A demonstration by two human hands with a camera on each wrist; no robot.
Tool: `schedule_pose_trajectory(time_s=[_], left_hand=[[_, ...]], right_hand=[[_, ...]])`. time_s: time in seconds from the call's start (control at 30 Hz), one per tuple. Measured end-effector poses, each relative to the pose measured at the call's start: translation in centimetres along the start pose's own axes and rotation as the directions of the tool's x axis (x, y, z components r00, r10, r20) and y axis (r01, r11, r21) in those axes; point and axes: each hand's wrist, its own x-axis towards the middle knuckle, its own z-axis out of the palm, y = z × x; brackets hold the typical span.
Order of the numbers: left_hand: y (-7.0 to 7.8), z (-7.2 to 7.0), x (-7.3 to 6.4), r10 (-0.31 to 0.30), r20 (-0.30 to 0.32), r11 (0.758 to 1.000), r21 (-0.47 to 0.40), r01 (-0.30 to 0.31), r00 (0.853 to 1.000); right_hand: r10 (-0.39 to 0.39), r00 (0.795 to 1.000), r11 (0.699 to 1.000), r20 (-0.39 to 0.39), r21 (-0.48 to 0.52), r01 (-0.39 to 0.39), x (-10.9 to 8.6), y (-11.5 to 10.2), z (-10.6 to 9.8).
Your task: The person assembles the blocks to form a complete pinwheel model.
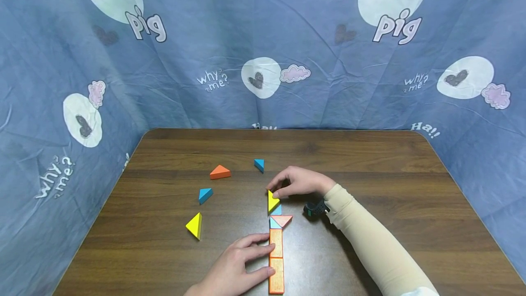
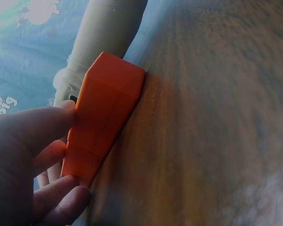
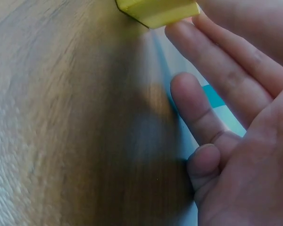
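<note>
My left hand (image 1: 234,263) rests its fingertips along the left side of two orange rectangular blocks (image 1: 276,242), lined up end to end on the table. The left wrist view shows an orange block (image 2: 106,89) close up, with thumb and fingers touching it. Beyond the blocks lie a light blue triangle (image 1: 274,224) and a pink triangle (image 1: 283,220), then another light blue triangle (image 1: 277,210). At the far end of this row my right hand (image 1: 302,182) pinches a yellow triangular block (image 1: 272,202) between thumb and finger. Part of that yellow block (image 3: 160,12) shows at the top of the right wrist view.
Left of the row lie a yellow triangle (image 1: 195,226), a blue triangle (image 1: 204,195), an orange triangle (image 1: 220,172) and, farther back, another blue triangle (image 1: 259,165). The brown wooden table (image 1: 349,154) ends at a blue printed curtain (image 1: 320,113). A dark device (image 1: 314,208) sits at the right wrist.
</note>
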Motion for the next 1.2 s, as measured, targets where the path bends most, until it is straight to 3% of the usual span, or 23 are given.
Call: schedule_pose_trajectory(time_s=[0.3, 0.9, 1.2], left_hand=[[-0.02, 0.08, -0.04, 0.016, -0.027, 1.0, 0.008, -0.016, 1.0], [-0.07, 0.31, -0.04, 0.082, -0.083, 0.996, 0.039, -0.079, 0.993], [-0.05, 0.21, -0.05, 0.026, -0.049, 1.0, 0.015, -0.025, 0.998]], right_hand=[[-0.044, 0.999, 0.999, 0.006, 0.011, 0.044, -0.07, 0.38, 0.19], [-0.041, 0.999, 0.999, 0.013, 0.0, 0.041, -0.08, 0.45, 0.24], [-0.027, 1.0, 0.999, 0.015, 0.021, 0.027, -0.16, 0.38, 0.21]])
